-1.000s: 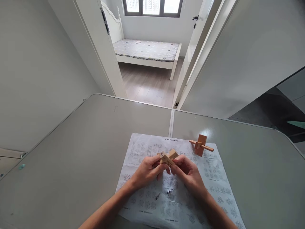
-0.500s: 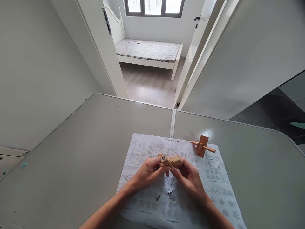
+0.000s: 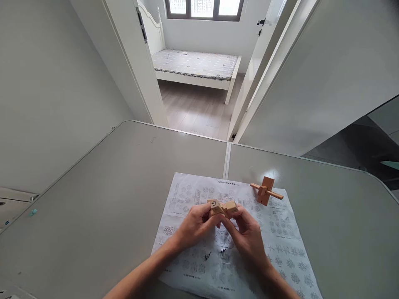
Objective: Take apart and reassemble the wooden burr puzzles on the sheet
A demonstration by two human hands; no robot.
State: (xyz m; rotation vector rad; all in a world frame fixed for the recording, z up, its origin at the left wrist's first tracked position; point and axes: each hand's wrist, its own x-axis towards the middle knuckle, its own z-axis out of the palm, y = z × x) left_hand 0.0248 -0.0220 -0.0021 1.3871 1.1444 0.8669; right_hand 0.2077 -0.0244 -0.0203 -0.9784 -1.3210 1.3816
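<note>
Light wooden puzzle pieces are held together over the middle of a printed paper sheet (image 3: 174, 195). My left hand (image 3: 198, 222) is closed on the left wooden puzzle piece (image 3: 215, 206), whose end carries a dark handwritten mark. The right wooden puzzle piece (image 3: 230, 207) is pinched in my right hand (image 3: 247, 232). The two pieces touch or overlap at the centre; how they fit cannot be made out, since fingers cover their lower sides. Both thumbs meet just below them.
A reddish-brown wooden plane-like tool (image 3: 265, 191) with a crossbar lies on the sheet's upper right. The grey table (image 3: 109, 187) has a seam (image 3: 227, 162) and a raised edge strip. Past it are a doorway, an open door (image 3: 258, 54) and a bed (image 3: 196, 64).
The view has shifted slightly. Both hands keep hold of the wooden pieces, which have turned a little, and the right fingers have moved slightly.
</note>
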